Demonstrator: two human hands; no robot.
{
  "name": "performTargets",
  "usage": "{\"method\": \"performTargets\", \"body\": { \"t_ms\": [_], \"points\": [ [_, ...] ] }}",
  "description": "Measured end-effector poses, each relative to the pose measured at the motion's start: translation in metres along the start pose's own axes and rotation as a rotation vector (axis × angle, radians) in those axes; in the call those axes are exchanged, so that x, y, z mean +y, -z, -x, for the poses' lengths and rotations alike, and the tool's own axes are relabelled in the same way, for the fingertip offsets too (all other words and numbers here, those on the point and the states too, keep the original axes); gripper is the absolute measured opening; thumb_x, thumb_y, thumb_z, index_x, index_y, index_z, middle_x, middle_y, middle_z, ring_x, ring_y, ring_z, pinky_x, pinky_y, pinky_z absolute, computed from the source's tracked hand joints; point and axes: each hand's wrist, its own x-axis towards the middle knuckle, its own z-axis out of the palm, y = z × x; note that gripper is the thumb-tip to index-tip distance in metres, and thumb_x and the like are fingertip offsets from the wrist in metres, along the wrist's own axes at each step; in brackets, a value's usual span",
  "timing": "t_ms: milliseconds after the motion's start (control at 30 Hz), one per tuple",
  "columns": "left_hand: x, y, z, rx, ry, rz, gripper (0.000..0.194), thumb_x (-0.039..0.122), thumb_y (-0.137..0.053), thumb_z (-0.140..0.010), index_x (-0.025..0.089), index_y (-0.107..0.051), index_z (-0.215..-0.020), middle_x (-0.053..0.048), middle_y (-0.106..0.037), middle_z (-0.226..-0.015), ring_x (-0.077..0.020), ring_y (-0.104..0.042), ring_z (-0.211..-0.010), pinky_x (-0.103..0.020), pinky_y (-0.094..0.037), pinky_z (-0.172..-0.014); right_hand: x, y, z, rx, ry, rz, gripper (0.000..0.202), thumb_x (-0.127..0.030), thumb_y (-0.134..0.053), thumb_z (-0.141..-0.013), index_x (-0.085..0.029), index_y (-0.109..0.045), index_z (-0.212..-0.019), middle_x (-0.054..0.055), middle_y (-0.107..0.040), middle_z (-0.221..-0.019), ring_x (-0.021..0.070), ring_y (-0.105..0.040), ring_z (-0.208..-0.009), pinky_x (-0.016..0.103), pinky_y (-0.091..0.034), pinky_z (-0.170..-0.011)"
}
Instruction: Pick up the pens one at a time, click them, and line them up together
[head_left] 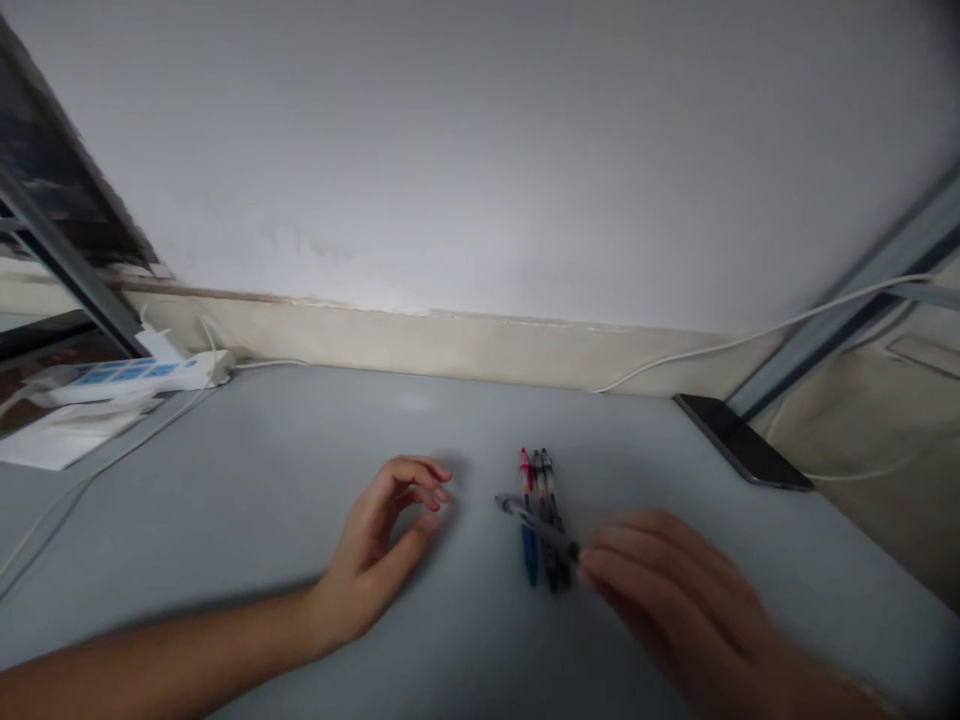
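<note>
Between the fingers of my right hand is a dark pen, smeared by motion and held by one end. It crosses above a row of pens lying side by side on the table. A pen with a red cap and blue barrel is leftmost in that row. Beside it on the right lie two black pens with clear sections, partly hidden under the held pen. To the left of the row, my left hand rests on its side, fingers loosely curved, thumb apart from them, with nothing inside.
A grey table meets the wall at the back. At the left stand a white power strip with cables and a white flat packet. A black phone lies at the right edge, near a metal post and a white cable.
</note>
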Motion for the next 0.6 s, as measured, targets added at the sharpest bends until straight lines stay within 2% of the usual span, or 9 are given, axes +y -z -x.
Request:
{"method": "performTargets", "body": {
  "t_ms": [67, 133, 233, 300, 333, 433, 533, 600],
  "points": [
    [-0.001, -0.001, 0.0, -0.028, 0.032, 0.013, 0.013, 0.022, -0.058, -0.102, 0.025, -0.061, -0.114, -0.009, -0.059, -0.115, -0.0241, -0.056, -0.109, -0.036, -0.048, -0.093, 0.0, -0.001, 0.007, 0.073, -0.279, -0.09, 0.014, -0.027, -0.045, -0.111, -0.028, -0.058, -0.108, 0.003, -0.077, -0.081, 0.0202, -0.075, -0.067, 0.031, -0.06, -0.062],
    [-0.001, -0.001, 0.0, -0.062, 0.042, 0.024, 0.023, 0.026, -0.06, -0.102, 0.028, -0.057, -0.124, -0.01, -0.055, -0.126, -0.0225, -0.058, -0.103, -0.034, -0.05, -0.086, -0.005, -0.006, 0.014, 0.186, -0.552, -0.16, 0.009, -0.038, -0.054, -0.107, -0.032, -0.06, -0.104, 0.001, -0.076, -0.078, 0.02, -0.075, -0.063, 0.028, -0.06, -0.053],
    [-0.001, -0.003, 0.001, -0.14, 0.078, 0.03, 0.047, 0.032, -0.067, -0.098, 0.033, -0.047, -0.141, -0.012, -0.052, -0.136, -0.0191, -0.059, -0.094, -0.029, -0.05, -0.073, -0.015, -0.016, 0.02, 0.227, -0.859, -0.501, 0.016, -0.043, -0.057, -0.105, -0.032, -0.062, -0.094, -0.001, -0.077, -0.074, 0.0191, -0.076, -0.065, 0.027, -0.062, -0.057],
    [-0.001, -0.005, 0.002, -0.189, 0.126, 0.043, 0.051, 0.034, -0.072, -0.094, 0.031, -0.048, -0.139, -0.01, -0.06, -0.122, -0.0167, -0.058, -0.086, -0.027, -0.048, -0.07, -0.019, -0.023, 0.021, 0.19, -1.019, -0.762, 0.027, -0.048, -0.057, -0.104, -0.03, -0.061, -0.084, 0.0, -0.08, -0.074, 0.0192, -0.076, -0.064, 0.029, -0.065, -0.061],
    [0.0, -0.006, 0.001, -0.208, 0.158, 0.061, 0.046, 0.034, -0.073, -0.094, 0.028, -0.052, -0.134, -0.007, -0.062, -0.109, -0.015, -0.056, -0.08, -0.026, -0.047, -0.068, -0.021, -0.027, 0.022, 0.168, -1.088, -0.87, 0.031, -0.051, -0.058, -0.103, -0.029, -0.06, -0.08, 0.001, -0.081, -0.074, 0.0197, -0.076, -0.064, 0.031, -0.065, -0.062],
    [0.0, -0.008, -0.001, -0.24, 0.291, 0.153, 0.024, 0.036, -0.073, -0.094, 0.023, -0.06, -0.108, 0.003, -0.055, -0.077, -0.0085, -0.049, -0.058, -0.021, -0.041, -0.055, -0.021, -0.037, 0.026, 0.095, -1.182, -1.12, 0.034, -0.054, -0.061, -0.099, -0.028, -0.056, -0.077, 0.002, -0.082, -0.074, 0.0227, -0.079, -0.068, 0.034, -0.068, -0.063],
    [-0.001, -0.007, -0.006, -0.213, 0.394, 0.236, 0.028, 0.04, -0.078, -0.09, 0.02, -0.059, -0.096, 0.007, -0.052, -0.066, -0.0053, -0.043, -0.048, -0.017, -0.035, -0.047, -0.022, -0.04, 0.03, 0.049, -1.169, -1.228, 0.033, -0.052, -0.061, -0.099, -0.029, -0.055, -0.077, 0.003, -0.082, -0.076, 0.024, -0.08, -0.073, 0.033, -0.067, -0.061],
    [-0.003, -0.006, -0.008, -0.155, 0.405, 0.289, 0.033, 0.041, -0.085, -0.083, 0.019, -0.061, -0.09, 0.006, -0.056, -0.066, -0.0061, -0.048, -0.05, -0.017, -0.039, -0.048, -0.024, -0.039, 0.033, 0.024, -1.158, -1.247, 0.028, -0.046, -0.062, -0.099, -0.028, -0.055, -0.078, 0.003, -0.081, -0.077, 0.0232, -0.079, -0.073, 0.031, -0.066, -0.059]
  ]
}}
